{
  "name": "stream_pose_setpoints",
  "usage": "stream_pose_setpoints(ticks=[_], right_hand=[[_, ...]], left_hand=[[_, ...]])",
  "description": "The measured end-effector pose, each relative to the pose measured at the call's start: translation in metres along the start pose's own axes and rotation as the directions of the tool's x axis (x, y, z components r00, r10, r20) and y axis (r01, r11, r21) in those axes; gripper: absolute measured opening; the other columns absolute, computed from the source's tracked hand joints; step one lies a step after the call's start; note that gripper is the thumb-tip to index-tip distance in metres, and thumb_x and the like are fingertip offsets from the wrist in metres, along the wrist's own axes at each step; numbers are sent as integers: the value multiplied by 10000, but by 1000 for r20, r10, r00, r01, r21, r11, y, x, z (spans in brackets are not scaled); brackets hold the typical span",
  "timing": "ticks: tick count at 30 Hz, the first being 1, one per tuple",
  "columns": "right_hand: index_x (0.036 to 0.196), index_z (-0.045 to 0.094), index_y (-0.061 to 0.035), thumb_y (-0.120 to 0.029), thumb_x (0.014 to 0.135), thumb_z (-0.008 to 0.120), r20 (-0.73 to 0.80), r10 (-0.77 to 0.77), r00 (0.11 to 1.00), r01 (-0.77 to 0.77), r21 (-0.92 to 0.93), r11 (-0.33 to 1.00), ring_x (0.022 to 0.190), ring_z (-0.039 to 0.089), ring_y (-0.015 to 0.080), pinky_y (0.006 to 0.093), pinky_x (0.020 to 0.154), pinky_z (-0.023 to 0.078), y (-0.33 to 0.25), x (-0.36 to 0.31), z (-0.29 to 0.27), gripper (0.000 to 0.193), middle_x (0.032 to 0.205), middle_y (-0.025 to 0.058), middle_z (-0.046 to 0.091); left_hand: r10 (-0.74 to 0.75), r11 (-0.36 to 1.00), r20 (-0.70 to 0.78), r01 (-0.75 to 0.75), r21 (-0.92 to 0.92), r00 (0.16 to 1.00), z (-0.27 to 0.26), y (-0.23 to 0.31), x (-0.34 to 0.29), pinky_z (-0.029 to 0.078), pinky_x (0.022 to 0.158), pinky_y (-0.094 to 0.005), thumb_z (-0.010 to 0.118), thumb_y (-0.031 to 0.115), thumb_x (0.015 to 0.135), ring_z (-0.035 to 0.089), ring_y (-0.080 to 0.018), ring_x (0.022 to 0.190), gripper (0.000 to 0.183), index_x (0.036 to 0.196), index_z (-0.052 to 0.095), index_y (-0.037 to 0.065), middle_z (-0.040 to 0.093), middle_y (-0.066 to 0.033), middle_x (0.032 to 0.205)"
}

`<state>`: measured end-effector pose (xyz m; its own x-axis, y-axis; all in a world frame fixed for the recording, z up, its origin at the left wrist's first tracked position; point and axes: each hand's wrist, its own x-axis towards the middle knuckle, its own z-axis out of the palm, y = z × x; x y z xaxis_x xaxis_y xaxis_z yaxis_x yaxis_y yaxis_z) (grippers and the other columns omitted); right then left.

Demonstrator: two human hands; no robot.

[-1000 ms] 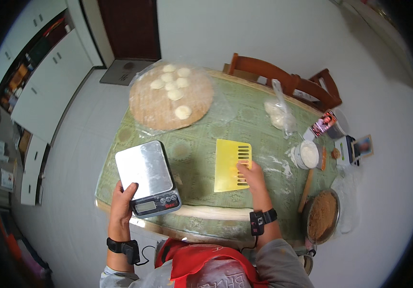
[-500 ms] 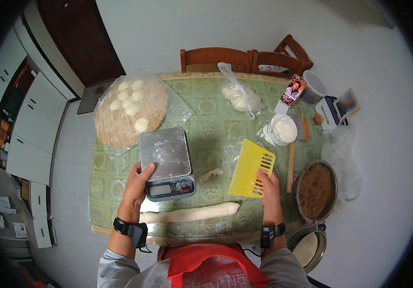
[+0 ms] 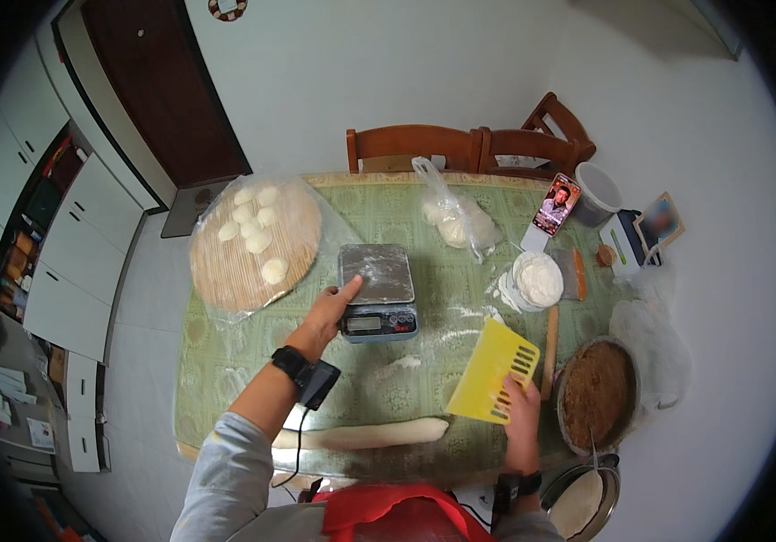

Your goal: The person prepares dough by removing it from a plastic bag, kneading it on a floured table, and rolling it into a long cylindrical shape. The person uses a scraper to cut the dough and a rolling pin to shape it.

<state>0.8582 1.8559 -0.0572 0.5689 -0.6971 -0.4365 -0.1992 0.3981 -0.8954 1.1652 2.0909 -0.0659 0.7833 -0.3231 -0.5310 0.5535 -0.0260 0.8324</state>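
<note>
My left hand (image 3: 326, 313) grips the left edge of a digital kitchen scale (image 3: 377, 287), its thumb on the flour-dusted metal platform. A yellow plastic dough scraper (image 3: 489, 370) with a row of slots is held in my right hand (image 3: 523, 406), fingers at its slotted side. Near the front table edge lies a long roll of dough (image 3: 370, 435), its left part hidden by my left forearm. Several pale dough rounds (image 3: 257, 240) sit on a round woven board (image 3: 216, 280) at the far left, plastic film around it.
A bag of dough (image 3: 451, 221) lies at the back. On the right stand a tub of flour (image 3: 537, 280), a propped phone (image 3: 556, 206), a rolling pin (image 3: 550, 352) and a bowl of brown filling (image 3: 600, 388). Wooden chairs (image 3: 419, 140) line the far edge.
My left hand has moved the scale to the right, towards the table's middle. The scraper stays in my right hand, slightly lower right in view. The view has tilted up a little.
</note>
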Motion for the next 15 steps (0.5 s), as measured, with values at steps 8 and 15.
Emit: stream_pose_setpoints(ticks=[8, 15], right_hand=[[1082, 571, -33, -170, 869, 624, -86, 57, 995, -60, -29, 998, 727, 619, 153, 290, 578, 495, -2, 7, -13, 259, 914, 70, 622], [1061, 583, -25, -118, 866, 600, -135, 45, 990, -45, -1, 999, 683, 618, 117, 250, 563, 490, -14, 11, 2, 216, 877, 55, 630]], left_hand=[[95, 988, -92, -83, 131, 991, 25, -25, 93, 475, 855, -338, 724, 482, 775, 574, -244, 1019, 865, 1252, 403, -164, 555, -206, 1177], [191, 957, -95, -164, 238, 977, 33, -30, 140, 467, 801, -324, 699, 494, 784, 584, -220, 938, 760, 1136, 527, -158, 608, -189, 1064]])
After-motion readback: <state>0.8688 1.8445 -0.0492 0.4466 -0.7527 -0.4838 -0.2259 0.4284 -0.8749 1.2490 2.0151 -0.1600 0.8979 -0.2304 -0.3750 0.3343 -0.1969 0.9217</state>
